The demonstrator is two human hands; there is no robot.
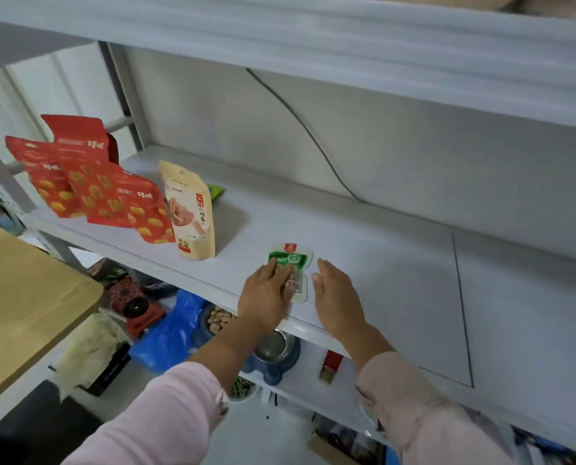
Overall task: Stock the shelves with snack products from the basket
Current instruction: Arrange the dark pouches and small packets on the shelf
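A small green and white nut packet (pixel 293 261) lies flat near the front edge of the white shelf (pixel 363 250). My left hand (pixel 268 293) rests on the packet's near left part with straight fingers. My right hand (pixel 335 295) is just right of the packet, fingers straight, palm facing it, holding nothing. Further left on the same shelf stand a beige pouch (pixel 189 209) and three red snack bags (pixel 88 176). No basket is in view.
A black cable (pixel 310 132) runs down the back wall. A green packet (pixel 216 191) peeks out behind the beige pouch. A wooden table top (pixel 21 297) sits at the left. Below the shelf are a blue bag (pixel 169 333), bowls and a metal pot (pixel 274 347).
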